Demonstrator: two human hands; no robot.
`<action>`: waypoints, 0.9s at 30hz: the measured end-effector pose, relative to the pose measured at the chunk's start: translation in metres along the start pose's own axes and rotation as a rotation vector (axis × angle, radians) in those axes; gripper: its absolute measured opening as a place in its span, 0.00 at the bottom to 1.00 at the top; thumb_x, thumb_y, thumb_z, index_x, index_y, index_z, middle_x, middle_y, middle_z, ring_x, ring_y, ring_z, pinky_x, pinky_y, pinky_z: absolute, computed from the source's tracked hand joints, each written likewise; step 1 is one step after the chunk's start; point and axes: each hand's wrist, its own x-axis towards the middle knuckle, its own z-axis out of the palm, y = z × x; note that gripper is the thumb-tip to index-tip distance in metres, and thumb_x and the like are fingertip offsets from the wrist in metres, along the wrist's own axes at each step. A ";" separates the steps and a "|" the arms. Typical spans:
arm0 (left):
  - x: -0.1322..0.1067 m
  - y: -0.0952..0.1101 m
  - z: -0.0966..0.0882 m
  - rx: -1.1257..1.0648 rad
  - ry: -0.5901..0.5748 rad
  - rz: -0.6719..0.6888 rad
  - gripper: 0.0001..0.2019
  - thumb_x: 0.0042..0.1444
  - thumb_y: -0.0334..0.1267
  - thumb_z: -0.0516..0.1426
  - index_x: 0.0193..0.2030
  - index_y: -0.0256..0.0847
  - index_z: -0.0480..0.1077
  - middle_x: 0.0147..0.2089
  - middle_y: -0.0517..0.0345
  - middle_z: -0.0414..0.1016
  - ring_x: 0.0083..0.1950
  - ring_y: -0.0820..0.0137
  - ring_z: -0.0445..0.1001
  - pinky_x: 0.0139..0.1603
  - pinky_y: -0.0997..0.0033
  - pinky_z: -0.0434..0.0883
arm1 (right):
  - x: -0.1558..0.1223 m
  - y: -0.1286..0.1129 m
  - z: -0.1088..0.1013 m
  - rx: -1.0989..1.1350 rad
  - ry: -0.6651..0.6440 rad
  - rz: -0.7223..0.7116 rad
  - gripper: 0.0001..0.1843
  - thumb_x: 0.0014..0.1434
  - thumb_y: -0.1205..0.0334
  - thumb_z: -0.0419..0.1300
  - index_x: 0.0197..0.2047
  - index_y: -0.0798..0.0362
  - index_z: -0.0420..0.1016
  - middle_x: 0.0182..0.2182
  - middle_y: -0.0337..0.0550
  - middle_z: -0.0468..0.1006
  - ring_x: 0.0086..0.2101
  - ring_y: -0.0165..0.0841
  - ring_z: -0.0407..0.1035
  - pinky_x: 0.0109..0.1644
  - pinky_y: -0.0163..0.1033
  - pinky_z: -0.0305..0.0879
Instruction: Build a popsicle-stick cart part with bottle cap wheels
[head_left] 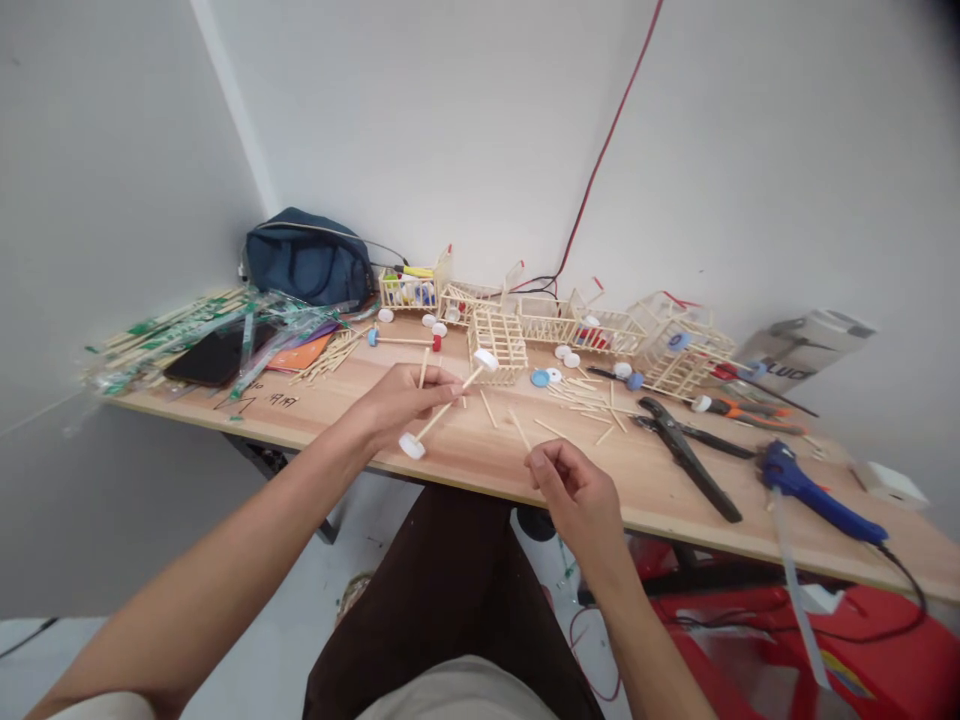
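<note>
Well, packaged sticks (169, 335): heaped along the left edge of the counter (480, 465), a dark phone (217, 356) among the plastic.
Blue bag (307, 260): at the back left corner.
Capped rod (405, 342): blue cap on one end, red on the other, lying toward the back edge, right of the loose sticks (330, 358).
Left hand (401, 400): fingers closed around a stick axle (438, 420), white cap at each end, held tilted above the counter near its front edge; a second stick (424, 364) pokes up from the grip.
Stick carts (501, 345): lined along the back edge, one nearer the middle.
Right hand (579, 485): thumb and forefinger pinched on a thin stick (518, 428), at the front edge.
Cut pieces (581, 397): scattered mid-counter.
Black cutters (690, 465): one handle toward the front edge.
Orange-handled pliers (754, 410): farther back.
Blue glue gun (825, 500): toward the front right corner.
White box (891, 485): by the right edge.
</note>
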 end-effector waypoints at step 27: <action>-0.025 0.012 0.059 -0.264 -0.238 -0.120 0.15 0.42 0.45 0.68 0.28 0.34 0.72 0.26 0.61 0.68 0.22 0.82 0.55 0.23 0.77 0.49 | -0.018 -0.013 -0.026 -0.027 0.139 0.033 0.13 0.59 0.54 0.56 0.27 0.53 0.67 0.20 0.32 0.57 0.22 0.25 0.50 0.24 0.33 0.45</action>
